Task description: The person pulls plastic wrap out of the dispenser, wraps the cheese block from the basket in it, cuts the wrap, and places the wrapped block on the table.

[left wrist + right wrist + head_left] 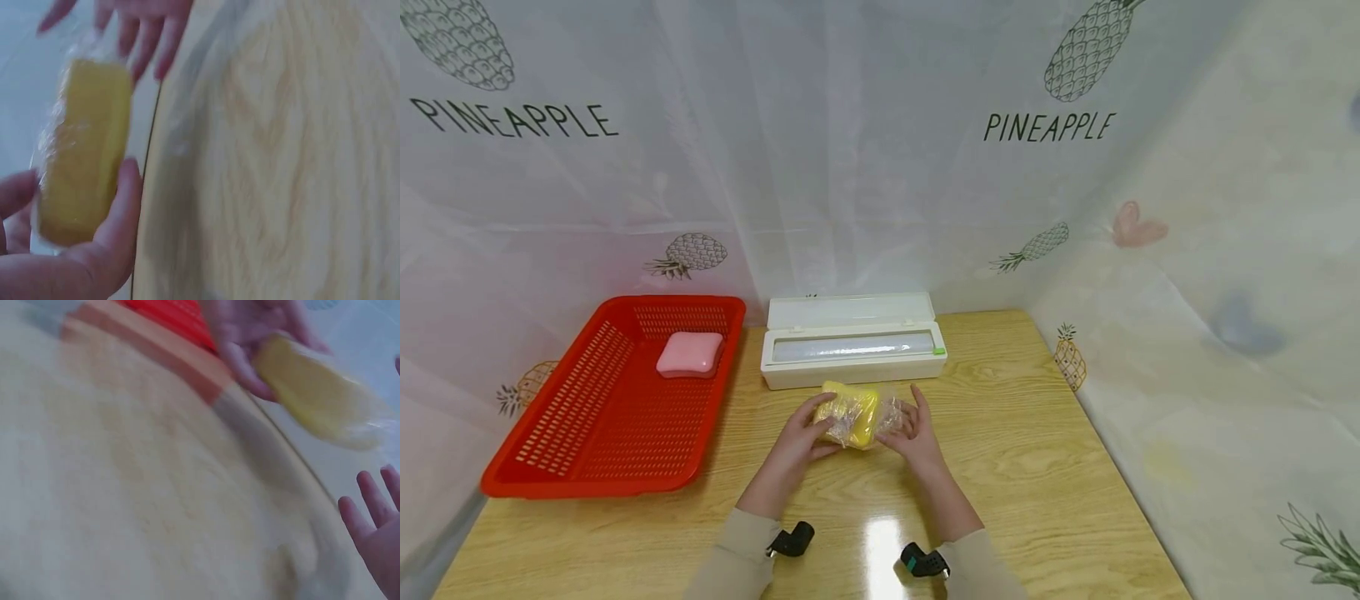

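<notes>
A yellow block (867,417) in crinkled clear plastic film is held up over the table, just in front of a white cling film dispenser (850,373). My left hand (797,437) grips its left end, thumb along the near side, as the left wrist view also shows. Film bunches past the block's right end. Beside that end is my right hand (919,435), its fingers spread and extended. In the right wrist view, those fingers (375,500) stand apart from the wrapped block (319,394).
A red plastic basket (715,433) stands at the left, with a pink block (690,353) inside near its back right. The dispenser's lid (850,311) is raised, showing the film roll (853,347). A pineapple-print sheet (820,167) hangs behind the wooden table (1045,483).
</notes>
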`<action>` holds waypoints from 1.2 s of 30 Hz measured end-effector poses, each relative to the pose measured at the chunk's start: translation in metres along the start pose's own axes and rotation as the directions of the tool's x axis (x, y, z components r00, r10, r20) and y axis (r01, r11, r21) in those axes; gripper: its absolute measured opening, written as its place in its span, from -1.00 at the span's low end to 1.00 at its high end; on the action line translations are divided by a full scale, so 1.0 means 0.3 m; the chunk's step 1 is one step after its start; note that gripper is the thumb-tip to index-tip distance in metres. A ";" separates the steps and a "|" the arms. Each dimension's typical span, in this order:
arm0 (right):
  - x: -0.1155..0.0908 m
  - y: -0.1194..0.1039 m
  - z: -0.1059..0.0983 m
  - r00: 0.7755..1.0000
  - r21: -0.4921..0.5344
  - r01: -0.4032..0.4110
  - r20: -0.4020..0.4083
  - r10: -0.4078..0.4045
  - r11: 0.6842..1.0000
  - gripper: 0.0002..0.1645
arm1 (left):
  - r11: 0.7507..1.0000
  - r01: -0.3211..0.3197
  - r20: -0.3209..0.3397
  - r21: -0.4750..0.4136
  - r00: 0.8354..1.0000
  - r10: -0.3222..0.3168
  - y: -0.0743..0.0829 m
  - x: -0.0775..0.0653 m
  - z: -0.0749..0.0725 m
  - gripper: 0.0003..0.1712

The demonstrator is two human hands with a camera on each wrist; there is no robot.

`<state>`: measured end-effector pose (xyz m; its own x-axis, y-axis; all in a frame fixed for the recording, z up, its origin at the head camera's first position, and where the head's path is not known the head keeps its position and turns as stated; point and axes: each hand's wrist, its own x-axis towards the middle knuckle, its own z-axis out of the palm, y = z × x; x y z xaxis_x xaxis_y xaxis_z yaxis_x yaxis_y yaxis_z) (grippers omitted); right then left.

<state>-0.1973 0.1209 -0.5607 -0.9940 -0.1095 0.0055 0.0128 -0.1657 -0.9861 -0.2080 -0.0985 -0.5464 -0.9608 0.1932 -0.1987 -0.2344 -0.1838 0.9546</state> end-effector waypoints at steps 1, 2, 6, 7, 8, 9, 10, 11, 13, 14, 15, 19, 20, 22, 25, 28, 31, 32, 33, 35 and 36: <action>0.008 -0.010 -0.014 0.999 -0.001 0.027 0.026 -0.027 1.000 0.31 | 1.000 0.008 0.015 0.024 1.000 -0.008 0.004 0.004 -0.009 -0.53; 0.015 -0.021 -0.027 0.997 -0.022 0.050 0.052 -0.049 0.998 0.30 | 0.999 0.020 0.032 0.039 0.999 -0.021 0.009 0.008 -0.018 -0.54; 0.047 -0.064 -0.074 0.978 -0.103 0.102 0.194 -0.080 0.989 0.09 | 0.994 0.031 0.141 0.106 0.989 -0.046 0.028 0.026 -0.042 -0.58; 0.056 -0.075 -0.081 0.969 -0.112 0.098 0.239 -0.069 0.989 0.01 | 0.992 0.033 0.171 0.122 0.984 -0.054 0.032 0.031 -0.047 -0.58; 0.065 -0.084 -0.086 0.958 -0.118 0.085 0.283 -0.048 0.989 -0.06 | 0.990 0.032 0.198 0.139 0.978 -0.059 0.037 0.036 -0.050 -0.58; 0.073 -0.093 -0.090 0.944 -0.126 0.071 0.328 -0.026 0.990 -0.13 | 0.987 0.027 0.224 0.157 0.973 -0.062 0.042 0.040 -0.054 -0.59; 0.083 -0.100 -0.092 0.930 -0.136 0.053 0.368 0.000 0.989 -0.17 | 0.985 0.025 0.245 0.173 0.967 -0.067 0.047 0.044 -0.056 -0.59; 0.092 -0.106 -0.093 0.914 -0.139 0.031 0.404 0.028 0.990 -0.20 | 0.982 0.020 0.266 0.189 0.961 -0.071 0.051 0.048 -0.057 -0.59; 0.110 -0.113 -0.091 0.882 -0.151 -0.007 0.464 0.077 0.989 -0.29 | 0.977 0.014 0.300 0.212 0.951 -0.078 0.060 0.056 -0.059 -0.60; 0.118 -0.114 -0.090 0.870 -0.162 -0.025 0.483 0.101 0.986 -0.34 | 0.976 0.012 0.312 0.219 0.946 -0.082 0.064 0.060 -0.061 -0.60; 0.126 -0.115 -0.089 0.859 -0.184 -0.035 0.497 0.124 0.982 -0.38 | 0.974 0.013 0.322 0.228 0.943 -0.088 0.065 0.064 -0.062 -0.61; 0.146 -0.108 -0.070 0.846 -0.224 -0.102 0.493 0.204 0.969 -0.57 | 0.967 0.015 0.362 0.252 0.926 -0.109 0.072 0.081 -0.067 -0.60; 0.149 -0.104 -0.064 0.840 -0.227 -0.117 0.496 0.218 0.967 -0.61 | 0.967 0.019 0.375 0.252 0.920 -0.116 0.073 0.084 -0.068 -0.57; 0.151 -0.097 -0.049 0.833 -0.237 -0.128 0.501 0.234 0.963 -0.65 | 0.969 0.020 0.399 0.246 0.909 -0.120 0.076 0.089 -0.067 -0.50; 0.151 -0.085 -0.031 0.827 -0.261 -0.082 0.520 0.212 0.962 -0.68 | 0.976 0.005 0.415 0.218 0.904 -0.097 0.075 0.095 -0.066 -0.41; 0.147 -0.077 -0.017 0.849 -0.299 -0.029 0.497 0.181 0.954 -0.70 | 0.976 -0.033 0.380 0.214 0.923 -0.052 0.070 0.097 -0.063 -0.37; 0.141 -0.072 -0.010 0.882 -0.337 -0.013 0.439 0.170 0.941 -0.71 | 0.973 -0.037 0.300 0.230 0.953 -0.034 0.060 0.092 -0.061 -0.36; 0.140 -0.069 -0.008 0.893 -0.346 -0.016 0.418 0.170 0.938 -0.72 | 0.971 -0.037 0.267 0.236 0.963 -0.028 0.055 0.088 -0.061 -0.36; 0.140 -0.066 -0.006 0.902 -0.356 -0.022 0.395 0.172 0.934 -0.72 | 0.971 -0.033 0.236 0.237 0.972 -0.025 0.048 0.084 -0.062 -0.35; 0.139 -0.057 -0.004 0.919 -0.366 -0.019 0.361 0.160 0.930 -0.72 | 0.975 -0.034 0.202 0.220 0.979 -0.012 0.035 0.073 -0.065 -0.33; 0.138 -0.052 -0.002 0.926 -0.365 -0.023 0.343 0.157 0.931 -0.71 | 0.978 -0.034 0.192 0.205 0.981 -0.006 0.027 0.066 -0.066 -0.32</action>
<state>-0.2388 0.1196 -0.5453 -0.8813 -0.4635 -0.0925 -0.0054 0.2055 -0.9786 -0.2318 -0.1154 -0.5470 -0.9130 0.3762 -0.1580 -0.1658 0.0117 0.9861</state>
